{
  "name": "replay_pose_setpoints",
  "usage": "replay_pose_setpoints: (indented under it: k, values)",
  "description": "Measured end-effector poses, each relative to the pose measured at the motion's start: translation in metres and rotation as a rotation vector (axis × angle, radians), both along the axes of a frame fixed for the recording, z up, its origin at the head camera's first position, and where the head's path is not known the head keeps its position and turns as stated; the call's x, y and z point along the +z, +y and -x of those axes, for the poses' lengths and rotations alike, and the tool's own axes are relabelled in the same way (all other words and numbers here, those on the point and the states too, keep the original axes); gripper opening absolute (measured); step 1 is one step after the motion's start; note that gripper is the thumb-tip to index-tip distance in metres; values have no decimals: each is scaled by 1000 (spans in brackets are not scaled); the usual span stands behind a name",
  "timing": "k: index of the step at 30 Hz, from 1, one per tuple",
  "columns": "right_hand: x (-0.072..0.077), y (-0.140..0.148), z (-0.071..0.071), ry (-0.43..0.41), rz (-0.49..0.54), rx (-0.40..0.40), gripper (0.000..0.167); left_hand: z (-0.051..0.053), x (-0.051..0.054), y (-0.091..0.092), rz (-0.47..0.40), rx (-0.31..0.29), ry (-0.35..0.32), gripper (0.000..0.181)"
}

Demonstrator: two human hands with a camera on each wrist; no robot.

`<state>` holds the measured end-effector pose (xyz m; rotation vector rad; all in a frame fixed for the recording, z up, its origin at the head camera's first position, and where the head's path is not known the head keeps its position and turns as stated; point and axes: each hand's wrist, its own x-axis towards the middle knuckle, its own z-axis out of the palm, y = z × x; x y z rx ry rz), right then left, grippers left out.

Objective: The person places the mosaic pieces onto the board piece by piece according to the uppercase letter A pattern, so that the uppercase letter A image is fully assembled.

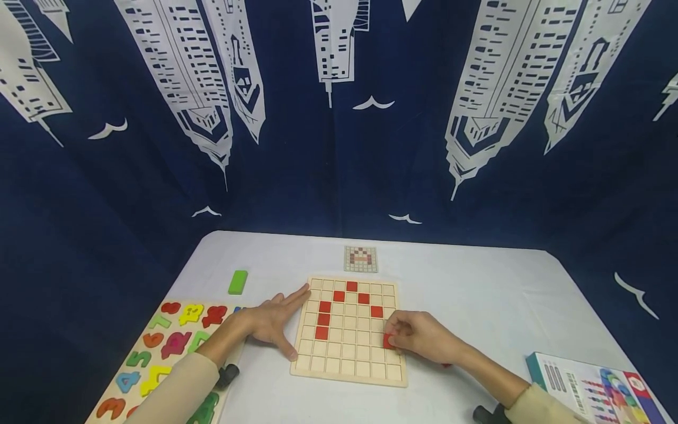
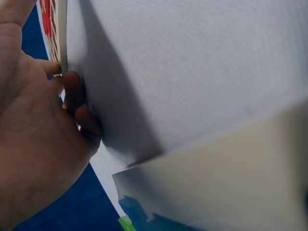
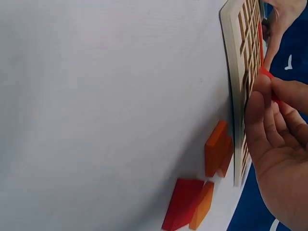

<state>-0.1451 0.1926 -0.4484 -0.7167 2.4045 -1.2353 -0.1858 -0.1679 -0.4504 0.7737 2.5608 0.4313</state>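
Note:
A wooden grid board [image 1: 346,380] lies on the white table, with several red square tiles in its cells. My left hand [image 1: 271,321] is spread along the board's left side, fingertips at the upper left corner and thumb at the lower left edge. At the board's right edge my right hand [image 1: 424,337] pinches a red tile [image 1: 388,341] between thumb and fingers. The right wrist view also shows this red tile [image 3: 266,73], mostly covered by the fingers. Beside the board there, a loose red tile [image 3: 180,203] and orange tiles [image 3: 215,150] lie on the cloth.
Behind the board lies a small pattern card [image 1: 361,259]. A green block [image 1: 238,282] is at the back left. A puzzle board of coloured numbers [image 1: 177,344] lies under the left forearm. At the right front is a printed box [image 1: 588,386].

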Motion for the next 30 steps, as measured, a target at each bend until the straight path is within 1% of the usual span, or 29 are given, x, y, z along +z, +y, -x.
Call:
replay_pose_setpoints:
  k: [6, 10, 15, 21, 30]
  values:
    - [1, -11, 6, 16, 14, -56, 10, 0, 0, -1, 0, 4, -2, 137]
    - [1, -17, 10, 60, -12, -84, 10, 0, 0, -1, 7, -8, 8, 137]
    - [-3, -21, 15, 110, -41, -115, 10, 1, -1, -1, 14, -2, 3, 137]
    - [-7, -22, 19, 127, -53, -140, 10, 1, -1, 0, 24, 2, 2, 137]
    - [-8, -26, 21, 165, -100, -165, 9, 0, 0, 0, 15, 3, 0, 137]
